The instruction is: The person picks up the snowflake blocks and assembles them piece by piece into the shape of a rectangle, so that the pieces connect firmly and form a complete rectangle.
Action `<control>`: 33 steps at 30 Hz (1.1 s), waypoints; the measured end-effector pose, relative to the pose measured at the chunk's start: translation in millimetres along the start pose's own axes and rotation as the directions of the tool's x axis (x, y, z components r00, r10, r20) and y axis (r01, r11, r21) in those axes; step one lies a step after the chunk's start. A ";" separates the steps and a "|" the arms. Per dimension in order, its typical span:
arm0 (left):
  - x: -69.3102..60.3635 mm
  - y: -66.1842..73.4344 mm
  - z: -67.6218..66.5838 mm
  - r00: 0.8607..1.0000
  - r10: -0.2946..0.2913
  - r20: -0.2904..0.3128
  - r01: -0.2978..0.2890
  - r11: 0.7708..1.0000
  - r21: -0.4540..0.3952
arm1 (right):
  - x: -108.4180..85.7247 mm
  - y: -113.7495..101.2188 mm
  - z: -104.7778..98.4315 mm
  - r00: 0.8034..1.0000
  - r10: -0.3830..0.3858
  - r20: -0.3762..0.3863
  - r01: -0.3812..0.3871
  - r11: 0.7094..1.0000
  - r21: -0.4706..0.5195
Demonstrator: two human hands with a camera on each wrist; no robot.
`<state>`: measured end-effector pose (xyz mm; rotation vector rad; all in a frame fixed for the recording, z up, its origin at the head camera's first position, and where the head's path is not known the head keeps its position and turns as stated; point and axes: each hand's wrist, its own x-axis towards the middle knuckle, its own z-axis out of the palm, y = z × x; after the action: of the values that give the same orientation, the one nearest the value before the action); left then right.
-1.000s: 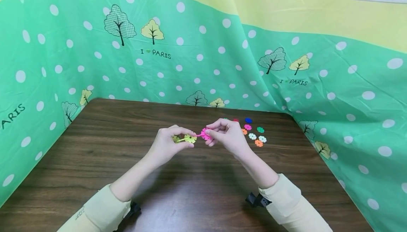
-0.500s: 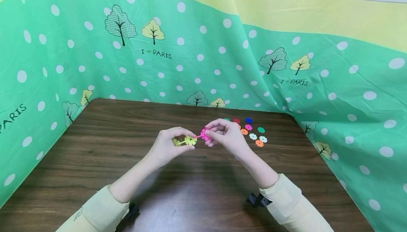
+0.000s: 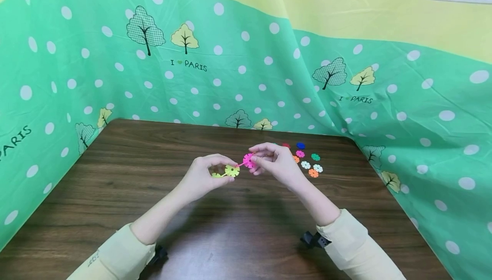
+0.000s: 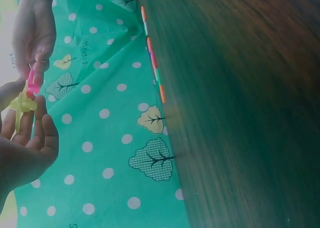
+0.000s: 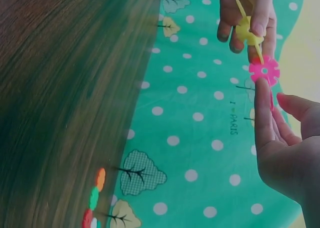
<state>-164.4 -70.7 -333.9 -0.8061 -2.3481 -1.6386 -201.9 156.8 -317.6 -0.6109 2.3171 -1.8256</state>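
L hand (image 3: 200,175) opp. R hand (image 3: 279,165), abv tbl (image 3: 230,237)

We've got bright yellow discs (image 3: 232,170) in the middle, with hot pink ones (image 3: 249,160) just to their right. Over on the far right we spot loose discs (image 3: 313,173) in orange, white, green, blue, red and more pink. Our tabletop (image 3: 115,186) is dark brown with streaky wood grain. The cloth (image 3: 238,81) on the far side is green with white polka dots, green-checked trees (image 3: 146,26), yellow trees (image 3: 184,36) and black lettering (image 3: 196,65), turning pale yellow up top. The near sleeves (image 3: 351,246) are plain-ish cream, the left one dark-marked.
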 end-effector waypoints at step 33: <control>-5.0 -0.3 -7.3 0.985 -0.138 -0.108 0.143 0.989 0.039 | -11.0 47.5 -121.4 0.990 -0.139 -0.035 0.079 0.731 -0.678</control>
<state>-161.5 -79.2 -333.5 -0.5432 -2.4085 -1.6281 -244.8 279.5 -332.9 -0.7662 3.0595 -0.9827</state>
